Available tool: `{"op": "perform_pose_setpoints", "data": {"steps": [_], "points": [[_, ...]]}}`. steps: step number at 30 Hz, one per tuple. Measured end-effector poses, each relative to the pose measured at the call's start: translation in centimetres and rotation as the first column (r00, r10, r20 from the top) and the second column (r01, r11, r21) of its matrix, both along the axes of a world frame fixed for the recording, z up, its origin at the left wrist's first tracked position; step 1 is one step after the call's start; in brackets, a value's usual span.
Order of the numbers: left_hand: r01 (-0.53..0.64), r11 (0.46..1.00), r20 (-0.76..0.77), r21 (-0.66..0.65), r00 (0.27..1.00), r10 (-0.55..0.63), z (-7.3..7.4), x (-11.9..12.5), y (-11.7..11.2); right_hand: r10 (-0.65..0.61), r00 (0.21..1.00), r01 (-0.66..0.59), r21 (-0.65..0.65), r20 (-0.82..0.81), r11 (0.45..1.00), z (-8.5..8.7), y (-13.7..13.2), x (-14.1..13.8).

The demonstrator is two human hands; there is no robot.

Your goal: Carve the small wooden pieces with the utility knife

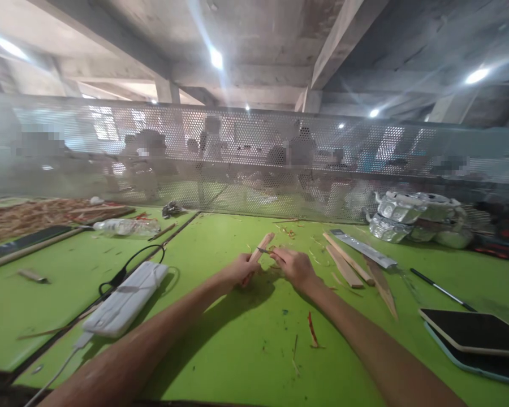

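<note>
In the middle of the green table my left hand [240,271] is closed round the lower part of a short wooden stick [262,246], which points up and away to the right. My right hand [296,267] grips a small knife [264,250], whose blade lies across the stick near its middle. Most of the knife's handle is hidden by my fingers. Wood shavings [318,257] are scattered to the right of and beyond my hands. A red-edged sliver of wood [312,329] lies nearer to me.
Wooden strips [343,263] and a silver packet [365,249] lie to the right, near foil-wrapped teapots [401,212]. Phones [477,330] rest at the right edge. A white power bank [127,298] with cables, a plastic bottle [127,226] and a shavings pile [34,216] are left. A perforated screen [237,195] stands behind.
</note>
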State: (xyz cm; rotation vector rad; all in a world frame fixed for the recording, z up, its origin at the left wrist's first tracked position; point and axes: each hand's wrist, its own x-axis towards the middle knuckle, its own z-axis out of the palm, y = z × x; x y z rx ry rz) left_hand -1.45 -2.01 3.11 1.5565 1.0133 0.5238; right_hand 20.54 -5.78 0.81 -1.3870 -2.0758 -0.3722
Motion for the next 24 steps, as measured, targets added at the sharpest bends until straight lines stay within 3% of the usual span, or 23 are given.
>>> {"op": "perform_pose_setpoints", "data": {"steps": [9,19,21,24], "points": [[0.020,1.000,0.002,0.007,1.000,-0.020,0.4,-0.2,-0.2,0.013,0.998,-0.015,-0.038,-0.061,0.999,0.2,0.3,0.3],[0.001,1.000,-0.014,-0.022,1.000,-0.002,0.2,0.0,-0.1,-0.078,0.994,0.069,-0.118,-0.075,0.991,1.1,0.2,0.8],[-0.006,0.999,-0.041,-0.031,0.999,0.005,0.4,-0.1,-0.3,-0.126,0.988,0.113,-0.132,-0.093,0.985,1.2,0.3,1.4],[0.053,0.999,-0.058,-0.003,0.997,-0.053,0.8,-0.3,-1.0,-0.315,0.934,0.290,-0.159,-0.170,0.944,1.6,0.5,3.7]]}}
